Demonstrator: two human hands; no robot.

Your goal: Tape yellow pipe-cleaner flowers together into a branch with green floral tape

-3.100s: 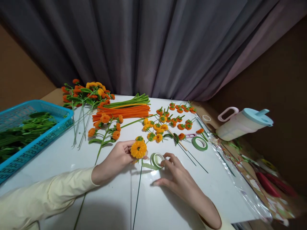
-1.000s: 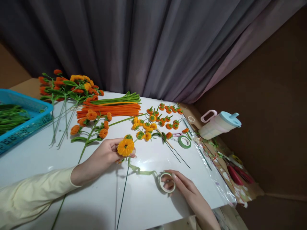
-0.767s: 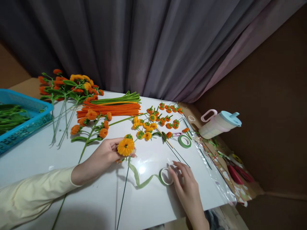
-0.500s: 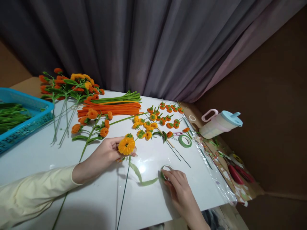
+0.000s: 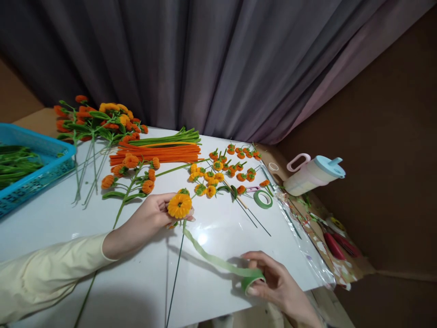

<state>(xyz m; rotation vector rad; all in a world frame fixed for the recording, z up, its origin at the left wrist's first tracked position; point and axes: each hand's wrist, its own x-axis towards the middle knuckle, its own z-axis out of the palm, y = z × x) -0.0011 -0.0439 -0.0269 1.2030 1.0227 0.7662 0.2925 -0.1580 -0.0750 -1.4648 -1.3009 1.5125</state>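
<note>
Head view: The left hand [image 5: 148, 221] is pinching a round, yellow, fuzzy chenille flower [image 5: 179, 206] from behind; its exact fingertip contact is partly hidden. A straight, thin, dark-green wire [image 5: 175, 273] is extending downward from just below these fingers. The right hand [image 5: 283, 282] is gripping a green floral-tape roll [image 5: 251, 283], with the thumb pressing its lower edge and the other fingers curling around it. A pale-green tape strip [image 5: 211, 259] is bridging the two hands, running from the roll to just below the left fingers.

Status: the strip is meeting the stem area under the flower; the lower visible wire is showing no tape. Whether any turns are lying behind the fingers cannot be told. Beyond the left fingers, a branched green stem with orange fuzzy flowers [image 5: 148, 187] is lying with its heads and leaves attached. Beyond and to the right of those fingers, loose yellow flower heads [image 5: 210, 191] and loose orange flower heads [image 5: 251, 174] are lying separate from that branch. A second green tape roll [image 5: 263, 205] is lying flat beyond the right fingers, near the orange heads.
</note>
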